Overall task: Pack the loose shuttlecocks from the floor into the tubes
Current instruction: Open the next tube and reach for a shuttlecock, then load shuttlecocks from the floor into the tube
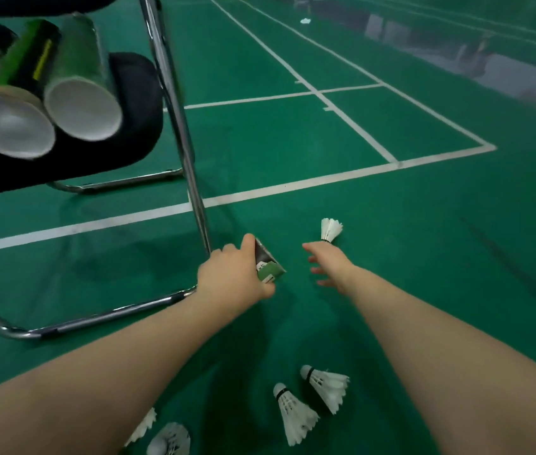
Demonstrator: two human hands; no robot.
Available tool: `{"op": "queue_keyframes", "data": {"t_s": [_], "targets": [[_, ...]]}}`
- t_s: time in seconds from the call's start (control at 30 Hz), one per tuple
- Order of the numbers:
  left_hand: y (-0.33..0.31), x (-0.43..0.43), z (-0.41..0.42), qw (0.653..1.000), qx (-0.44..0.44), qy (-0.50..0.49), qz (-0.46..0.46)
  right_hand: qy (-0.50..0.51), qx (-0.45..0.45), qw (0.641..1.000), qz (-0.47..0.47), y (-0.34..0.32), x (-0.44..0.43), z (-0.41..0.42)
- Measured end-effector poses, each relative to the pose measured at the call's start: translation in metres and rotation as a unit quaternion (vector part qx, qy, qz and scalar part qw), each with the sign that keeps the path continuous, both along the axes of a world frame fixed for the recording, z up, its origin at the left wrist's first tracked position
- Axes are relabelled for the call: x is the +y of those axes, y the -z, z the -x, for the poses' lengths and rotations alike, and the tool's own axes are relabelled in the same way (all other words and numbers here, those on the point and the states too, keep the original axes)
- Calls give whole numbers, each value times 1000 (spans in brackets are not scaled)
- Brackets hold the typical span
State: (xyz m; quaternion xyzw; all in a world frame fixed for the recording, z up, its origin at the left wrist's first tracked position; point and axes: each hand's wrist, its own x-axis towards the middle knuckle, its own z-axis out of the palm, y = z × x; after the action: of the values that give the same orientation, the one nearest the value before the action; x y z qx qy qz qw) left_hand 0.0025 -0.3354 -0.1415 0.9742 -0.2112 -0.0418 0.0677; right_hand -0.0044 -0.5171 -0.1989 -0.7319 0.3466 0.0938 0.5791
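Fingers [312,248] of the right hand [332,262] are spread, reaching for a shuttlecock [331,228] just right of the tube [268,262], which the left hand [230,277] grips. It looks like the pick-up step; next, pinch it and feed it into that tube.

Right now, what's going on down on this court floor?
A person is collecting shuttlecocks on a badminton court. The left hand grips a green tube near the floor, while the open right hand reaches toward a standing shuttlecock just beyond it. At least four more shuttlecocks lie nearer the person, unpacked. Other tubes rest on the chair.
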Motion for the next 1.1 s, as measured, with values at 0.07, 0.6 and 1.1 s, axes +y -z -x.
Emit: {"op": "queue_keyframes", "data": {"t_s": [0.07, 0.6, 1.1], "targets": [[15, -12, -17, 1000, 16, 8, -22, 0, 25, 998, 60, 31, -22, -10], [85, -47, -72, 997, 50, 31, -47, -36, 82, 940, 330, 113, -101, -82], [98, -47, -90, 995, 77, 13, -60, -170, 143, 870, 440, 116, -125, -118]]}}
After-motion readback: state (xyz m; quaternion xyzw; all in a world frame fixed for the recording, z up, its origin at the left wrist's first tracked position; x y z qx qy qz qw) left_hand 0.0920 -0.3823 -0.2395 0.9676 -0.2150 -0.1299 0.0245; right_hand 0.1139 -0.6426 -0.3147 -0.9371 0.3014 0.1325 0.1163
